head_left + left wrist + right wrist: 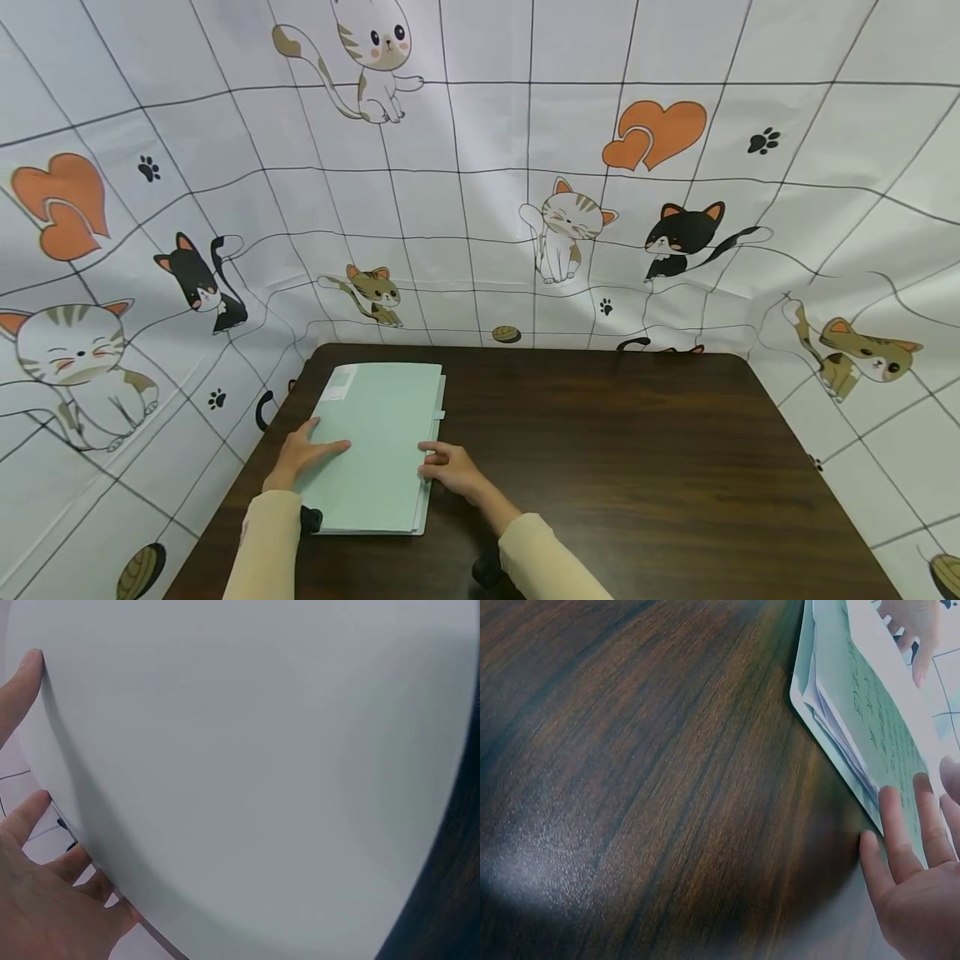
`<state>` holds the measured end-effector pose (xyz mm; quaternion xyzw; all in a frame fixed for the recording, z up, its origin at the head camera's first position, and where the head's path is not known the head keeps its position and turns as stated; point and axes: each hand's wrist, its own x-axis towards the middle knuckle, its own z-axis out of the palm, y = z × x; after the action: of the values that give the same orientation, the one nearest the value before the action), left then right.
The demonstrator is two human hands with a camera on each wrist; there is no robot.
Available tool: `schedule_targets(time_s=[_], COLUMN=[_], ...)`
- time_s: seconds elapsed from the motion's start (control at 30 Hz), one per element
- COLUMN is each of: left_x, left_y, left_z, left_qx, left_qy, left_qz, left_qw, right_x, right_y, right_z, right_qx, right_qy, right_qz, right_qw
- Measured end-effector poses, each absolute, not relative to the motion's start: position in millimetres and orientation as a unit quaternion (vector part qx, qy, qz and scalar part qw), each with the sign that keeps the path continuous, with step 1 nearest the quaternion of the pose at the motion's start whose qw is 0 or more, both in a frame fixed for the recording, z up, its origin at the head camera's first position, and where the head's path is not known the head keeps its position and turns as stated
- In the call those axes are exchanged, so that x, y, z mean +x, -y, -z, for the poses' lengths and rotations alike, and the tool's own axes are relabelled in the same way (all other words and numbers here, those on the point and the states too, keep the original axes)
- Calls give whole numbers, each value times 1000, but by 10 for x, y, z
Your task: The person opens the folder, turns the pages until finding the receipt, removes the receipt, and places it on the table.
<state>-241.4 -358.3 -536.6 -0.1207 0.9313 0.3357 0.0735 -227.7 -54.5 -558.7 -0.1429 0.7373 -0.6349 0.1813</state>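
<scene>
A pale green folder with a whitish label at its upper left lies on the left part of the table. My left hand rests at its left edge, thumb stretched over the cover and the other fingers spread along the side. In the left wrist view, the cover fills most of the picture beside that hand. At the opposite edge, the extended fingers of my right hand touch the folder's side. The right wrist view shows papers and handwriting between the covers, near that hand.
The dark wooden table extends to the right of the folder. White cloth printed with cats, hearts and grid lines hangs behind and along both sides. A small tab sticks out from the folder's right side.
</scene>
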Motion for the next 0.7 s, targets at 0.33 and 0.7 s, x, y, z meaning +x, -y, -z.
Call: schedule_targets(time_s=[0.33,0.7], left_x=[-2413,-2438], left_y=[3585,3539], left_z=[5322,5294], left_qx=[-123,-108], left_qy=[-927,-930], left_qz=[-343,-339], left_qw=[86,90], right_x=[-2305,-2373], right_y=[535,371], right_z=[5592,5672], right_qx=[-155,-204], right_qy=[-753,-740], right_qz=[617,599], right_qw=[167,227])
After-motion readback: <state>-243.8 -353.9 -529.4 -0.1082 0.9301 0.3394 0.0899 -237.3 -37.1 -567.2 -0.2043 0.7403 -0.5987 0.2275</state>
